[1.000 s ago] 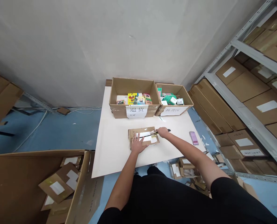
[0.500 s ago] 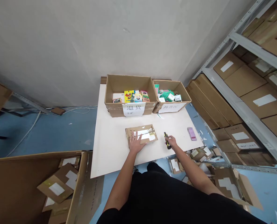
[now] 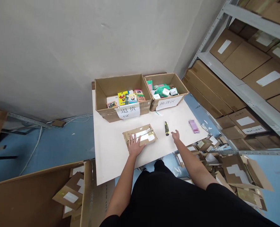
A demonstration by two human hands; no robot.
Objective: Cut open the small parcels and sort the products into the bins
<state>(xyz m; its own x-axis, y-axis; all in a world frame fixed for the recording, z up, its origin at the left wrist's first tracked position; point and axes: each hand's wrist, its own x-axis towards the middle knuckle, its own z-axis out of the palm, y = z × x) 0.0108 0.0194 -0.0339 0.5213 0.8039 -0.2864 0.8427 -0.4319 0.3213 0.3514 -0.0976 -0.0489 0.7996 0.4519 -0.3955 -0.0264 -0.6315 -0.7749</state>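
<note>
1. Our right hand (image 3: 175, 136) has just let go of the knife (image 3: 166, 128), now on the table (image 3: 106, 148); cutting is paused, we judge.
2. Its fingers are loosely extended, gripping nothing; the knife lies just beside, towards ten o'clock.
3. Our left hand (image 3: 134, 147) rests spread on the box (image 3: 143, 133), which reaches towards one o'clock.

The left hand (image 3: 134, 147) hides part of the parcel (image 3: 145, 133), and pixelation blurs the purple item (image 3: 194, 126).
</note>
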